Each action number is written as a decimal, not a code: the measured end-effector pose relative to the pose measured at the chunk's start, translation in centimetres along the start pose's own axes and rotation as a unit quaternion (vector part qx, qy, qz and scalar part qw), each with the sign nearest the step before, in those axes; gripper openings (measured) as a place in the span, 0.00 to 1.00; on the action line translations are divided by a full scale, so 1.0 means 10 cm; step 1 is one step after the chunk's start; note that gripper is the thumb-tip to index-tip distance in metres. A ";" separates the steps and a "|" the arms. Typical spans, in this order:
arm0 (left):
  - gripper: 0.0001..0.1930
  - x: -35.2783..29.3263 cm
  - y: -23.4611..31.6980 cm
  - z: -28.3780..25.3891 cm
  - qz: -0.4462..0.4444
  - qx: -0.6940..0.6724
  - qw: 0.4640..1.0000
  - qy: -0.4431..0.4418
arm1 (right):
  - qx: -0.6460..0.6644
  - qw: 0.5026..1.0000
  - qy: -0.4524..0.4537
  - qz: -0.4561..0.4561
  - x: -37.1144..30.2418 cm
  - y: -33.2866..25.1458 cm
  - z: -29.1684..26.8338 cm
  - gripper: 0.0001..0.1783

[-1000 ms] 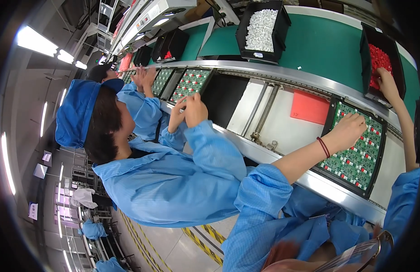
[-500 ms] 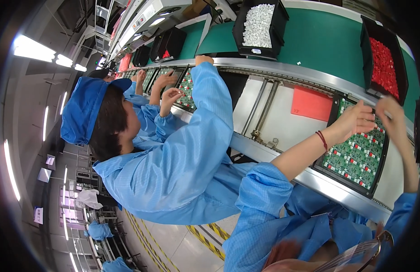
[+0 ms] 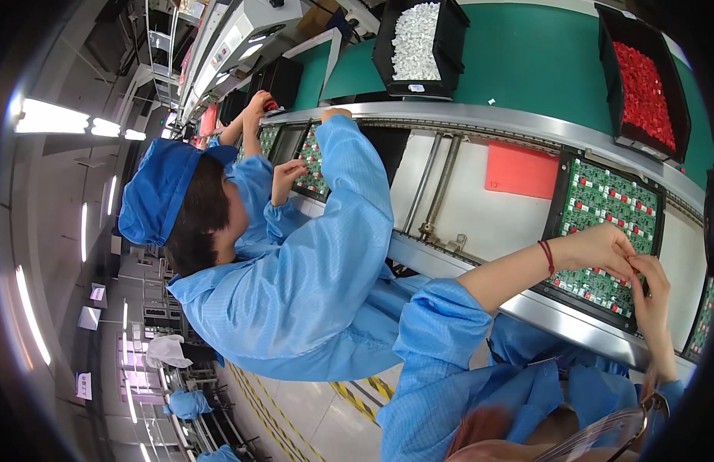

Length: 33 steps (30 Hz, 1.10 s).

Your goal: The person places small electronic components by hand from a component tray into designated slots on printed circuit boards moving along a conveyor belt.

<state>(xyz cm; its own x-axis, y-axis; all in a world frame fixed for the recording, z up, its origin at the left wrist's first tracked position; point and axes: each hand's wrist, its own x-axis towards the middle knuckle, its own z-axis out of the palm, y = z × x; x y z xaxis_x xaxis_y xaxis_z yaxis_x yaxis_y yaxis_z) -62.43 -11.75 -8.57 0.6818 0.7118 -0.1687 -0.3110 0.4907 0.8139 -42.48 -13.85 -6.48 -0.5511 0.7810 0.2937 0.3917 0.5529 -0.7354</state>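
Note:
Over the near part of a green circuit board panel (image 3: 607,202) in a black frame, my left hand (image 3: 606,250) and my right hand (image 3: 654,291) meet with their fingertips together. A dark red cord circles my left wrist. The fingers of both hands are pinched; whatever lies between them is too small or hidden to make out. Rows of small red and white parts sit on the panel, and my hands cover some of its lower right area.
Beyond the rail stand a black bin of white parts (image 3: 416,46) and a black bin of red parts (image 3: 643,92). A red sheet (image 3: 519,169) lies left of the panel. A co-worker in a blue coat (image 3: 295,269) works close on my left, over another panel (image 3: 311,165).
Both my hands have come nearer, from the panel's far side to its near part, and their fingertips have closed together. A co-worker's arm farther left has reached toward a bin.

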 end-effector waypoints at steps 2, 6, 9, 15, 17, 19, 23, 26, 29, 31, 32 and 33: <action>0.14 0.00 -0.02 0.02 -0.025 -0.007 0.999 0.040 | 0.012 1.000 0.009 0.011 -0.02 0.02 0.02 0.12; 0.13 -0.05 0.05 0.05 -0.022 -0.014 0.999 0.023 | 0.011 1.000 0.028 0.003 -0.07 0.05 0.01 0.12; 0.12 -0.04 0.02 0.02 -0.049 -0.037 0.998 0.029 | 0.021 0.999 0.038 -0.029 -0.07 0.12 0.04 0.12; 0.10 -0.03 0.05 -0.05 -0.036 -0.012 0.998 0.041 | 0.027 0.998 0.054 -0.026 -0.05 0.19 0.02 0.09; 0.08 -0.05 0.12 -0.07 -0.004 0.001 0.997 0.083 | 0.016 0.998 0.063 -0.016 -0.05 0.22 0.01 0.09; 0.08 0.04 0.07 -0.19 0.012 -0.012 0.996 0.091 | 0.071 0.990 0.055 0.112 -0.09 0.26 0.02 0.08; 0.08 -0.04 0.14 -0.34 0.099 -0.097 0.975 0.176 | 0.044 0.996 0.072 0.035 0.03 0.24 0.08 0.07; 0.10 -0.12 0.32 -0.30 0.084 -0.060 0.962 0.254 | 0.014 0.997 0.066 0.047 0.13 0.15 0.00 0.08; 0.12 -0.10 0.26 -0.52 0.097 -0.051 0.972 0.210 | -0.027 0.994 0.101 0.017 0.17 0.27 -0.11 0.09; 0.12 -0.18 0.35 -0.46 0.116 -0.060 0.969 0.209 | -0.008 0.993 0.117 -0.003 0.29 0.24 -0.16 0.07; 0.12 -0.21 0.40 -0.38 0.106 -0.057 0.962 0.245 | -0.008 0.994 0.110 -0.006 0.31 0.25 -0.15 0.06; 0.12 -0.21 0.43 -0.31 0.097 -0.051 0.953 0.283 | -0.005 0.995 0.102 -0.012 0.32 0.28 -0.16 0.06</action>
<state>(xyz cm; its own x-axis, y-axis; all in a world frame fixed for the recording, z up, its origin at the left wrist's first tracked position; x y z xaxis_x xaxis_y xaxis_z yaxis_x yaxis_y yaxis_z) -67.26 -9.64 -6.44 0.1476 0.9369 -0.3169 -0.4768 0.3481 0.8071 -41.98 -9.33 -6.57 -0.4005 0.8097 0.4290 0.3885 0.5740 -0.7208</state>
